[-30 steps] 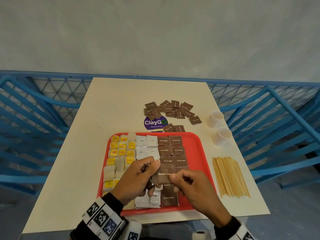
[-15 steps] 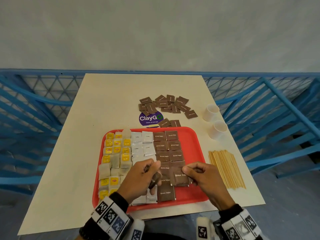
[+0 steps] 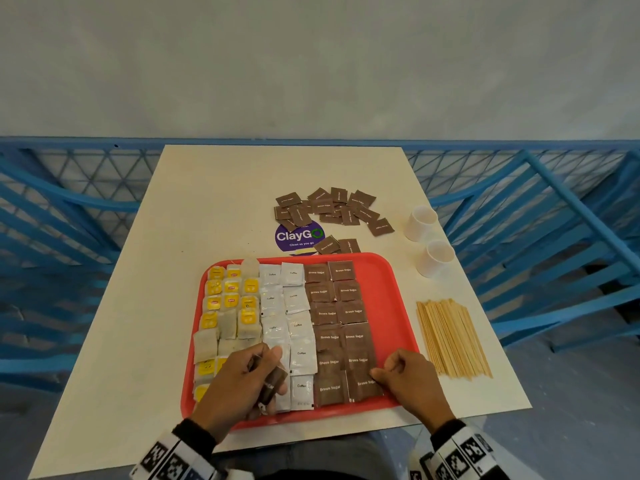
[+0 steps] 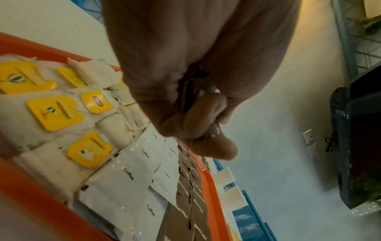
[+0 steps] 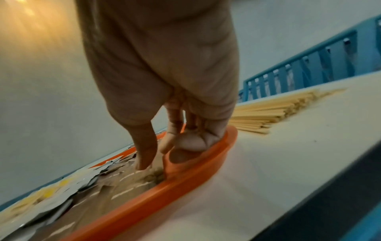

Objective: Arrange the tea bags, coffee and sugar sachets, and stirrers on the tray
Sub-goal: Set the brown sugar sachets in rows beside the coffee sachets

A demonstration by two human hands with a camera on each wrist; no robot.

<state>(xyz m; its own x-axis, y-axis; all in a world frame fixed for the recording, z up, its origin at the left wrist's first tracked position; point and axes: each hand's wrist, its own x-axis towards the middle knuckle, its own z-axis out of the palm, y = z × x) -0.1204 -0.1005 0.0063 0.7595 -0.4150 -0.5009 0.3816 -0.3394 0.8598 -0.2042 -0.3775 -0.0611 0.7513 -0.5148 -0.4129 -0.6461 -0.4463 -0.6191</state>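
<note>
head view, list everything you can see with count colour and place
tray: one, red, near table edge
tea bags: many, yellow tags, tray's left columns
coffee sachets: many, white, tray's middle
brown sugar sachets: many, brown, right of the coffee
loose sugar sachets: a pile, brown, beyond tray
stirrers: a bundle, wooden, right of tray
cups: two, white, right side
sticker: one, purple, beyond tray
left hand: holds brown sachets
right hand: touches last sugar sachet

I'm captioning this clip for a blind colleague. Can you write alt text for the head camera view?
A red tray on a cream table holds columns of tea bags, coffee sachets and brown sugar sachets. The left hand holds spare brown sachets; the right hand touches the nearest one. Stirrers lie right of the tray.
</note>
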